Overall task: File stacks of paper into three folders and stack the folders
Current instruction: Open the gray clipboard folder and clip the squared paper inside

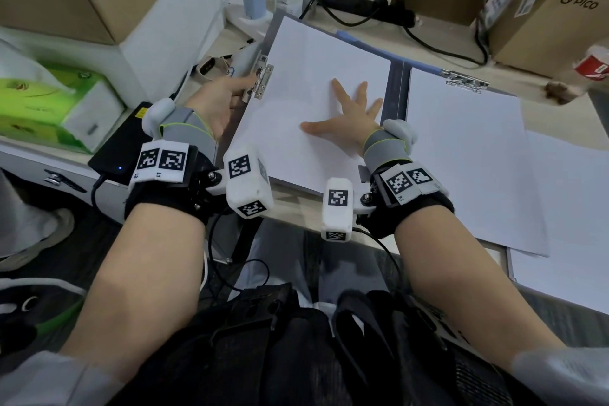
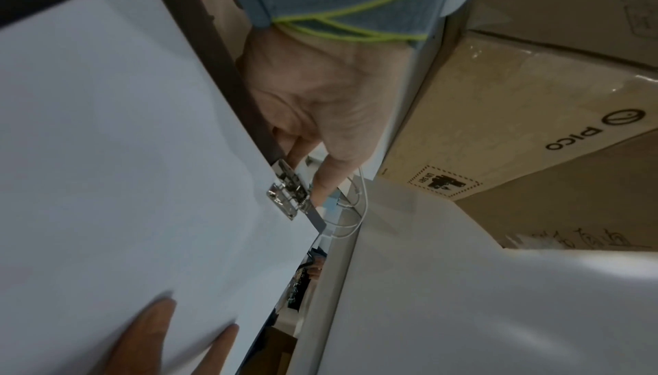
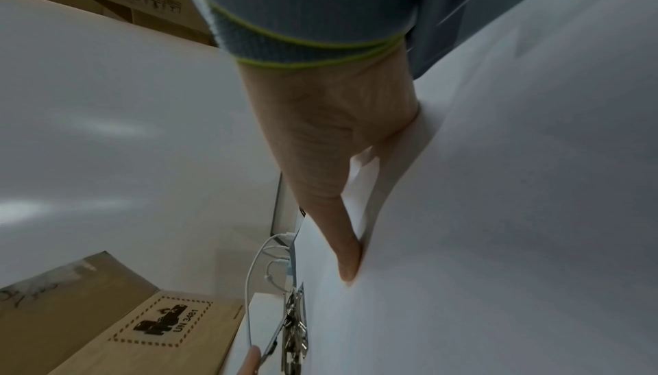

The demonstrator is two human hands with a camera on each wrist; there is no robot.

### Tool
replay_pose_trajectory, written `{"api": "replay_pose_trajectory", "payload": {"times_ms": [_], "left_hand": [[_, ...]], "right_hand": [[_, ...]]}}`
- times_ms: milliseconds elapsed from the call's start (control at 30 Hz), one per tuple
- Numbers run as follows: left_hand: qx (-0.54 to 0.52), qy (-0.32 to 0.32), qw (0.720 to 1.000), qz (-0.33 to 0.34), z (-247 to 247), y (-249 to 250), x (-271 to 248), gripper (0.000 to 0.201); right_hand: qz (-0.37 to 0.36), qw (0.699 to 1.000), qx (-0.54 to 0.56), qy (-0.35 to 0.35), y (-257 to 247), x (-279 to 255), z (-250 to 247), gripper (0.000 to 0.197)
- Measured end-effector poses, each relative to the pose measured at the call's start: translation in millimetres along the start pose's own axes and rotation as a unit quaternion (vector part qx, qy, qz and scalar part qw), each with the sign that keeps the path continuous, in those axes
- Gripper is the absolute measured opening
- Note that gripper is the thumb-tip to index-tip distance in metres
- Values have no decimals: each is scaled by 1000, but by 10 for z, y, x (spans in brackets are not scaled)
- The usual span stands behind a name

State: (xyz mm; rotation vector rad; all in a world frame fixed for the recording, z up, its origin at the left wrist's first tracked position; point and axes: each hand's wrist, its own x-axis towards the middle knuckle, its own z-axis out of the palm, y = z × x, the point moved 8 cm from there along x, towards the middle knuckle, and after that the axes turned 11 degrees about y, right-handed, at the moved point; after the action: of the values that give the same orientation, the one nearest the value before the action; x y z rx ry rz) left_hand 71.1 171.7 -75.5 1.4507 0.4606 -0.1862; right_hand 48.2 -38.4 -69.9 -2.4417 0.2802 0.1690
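Head view: the paper [image 1: 306, 102] lies in the open folder [image 1: 397, 89] on the tabletop [image 1: 227, 43], its left edge under the clip [image 1: 262, 81]. Left hand [image 1: 224, 99] pinches the clip lever between thumb and fingers; right hand [image 1: 349, 119] lies flat on the sheets, fingers spread. Keep that palm pressing, square the edge against the clip, then let the lever down slowly.

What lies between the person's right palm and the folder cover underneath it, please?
In the head view, a stack of white paper lies between them: the right hand presses flat on it, while the left hand holds the metal clip at the folder edge.
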Motion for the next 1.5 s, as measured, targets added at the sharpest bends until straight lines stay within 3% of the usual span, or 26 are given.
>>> {"api": "replay_pose_trajectory", "payload": {"times_ms": [167,333,600,667,767,833,967,1067,1233,1333,1433,1500], "left_hand": [[35,43,998,6,-78,-9,38,9],[169,125,976,53,-131,16,92,39],[185,139,971,58,-229,-42,48,53],[178,115,977,27,-285,-99,0,61],[139,85,986,44,-289,-42,-112,24],[107,72,988,88,-249,73,-230,16],[-28,-33,994,100,34,245,-530,48],[-101,-113,985,86,276,355,-805,52],[-42,-179,968,172,693,527,-1153,46],[-27,-234,951,202,1037,556,-1374,44],[2,-301,925,232,1431,559,-1642,48],[14,-321,920,226,1666,539,-1745,48]], "right_hand": [[3,1000,2,4,7,10,13,101],[0,1000,1,4,18,32,17,103],[-3,999,37,26,36,41,2,100],[-5,998,44,36,35,28,-17,99],[-9,999,25,37,1,-10,-95,95],[-21,999,-13,22,-26,-55,-162,91],[-62,998,-10,0,-102,-248,-301,78],[-85,994,57,21,-162,-490,-443,67],[-136,973,188,10,-206,-892,-679,71],[-162,959,233,8,-169,-1055,-861,86],[-189,940,278,53,-90,-1170,-1085,101],[-190,922,318,116,8,-1225,-1262,90]]}}
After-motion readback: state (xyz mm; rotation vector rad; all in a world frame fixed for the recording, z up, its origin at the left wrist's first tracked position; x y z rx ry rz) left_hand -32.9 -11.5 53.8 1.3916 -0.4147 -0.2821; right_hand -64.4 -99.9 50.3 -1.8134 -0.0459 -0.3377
